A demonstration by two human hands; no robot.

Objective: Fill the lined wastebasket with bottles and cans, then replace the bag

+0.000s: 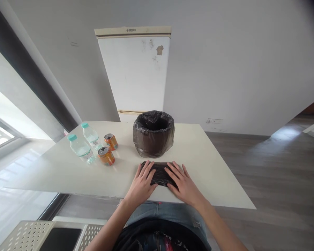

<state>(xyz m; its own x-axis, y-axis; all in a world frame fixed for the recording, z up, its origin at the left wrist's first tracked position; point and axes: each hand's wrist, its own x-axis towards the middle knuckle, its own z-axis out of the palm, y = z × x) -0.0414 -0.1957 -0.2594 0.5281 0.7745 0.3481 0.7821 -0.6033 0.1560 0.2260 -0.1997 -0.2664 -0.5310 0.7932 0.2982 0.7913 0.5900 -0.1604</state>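
A folded black plastic bag [161,174] lies flat on the white table near its front edge. My left hand [143,181] rests on the bag's left end, palm down with the fingers stretched out. On the right end lies my right hand [181,181], its fingers spread as well. Just beyond the bag stands a trash bin [154,139], lined with a black bag whose edge is folded over the rim. Both palms hide parts of the folded bag.
Two clear bottles with teal caps [81,148] stand at the table's left, beside two orange cans [107,157]. The white table [214,174] ends close to my waist. Behind it are a white fridge [136,73] and a grey wall. A perforated plastic piece [28,233] is at lower left.
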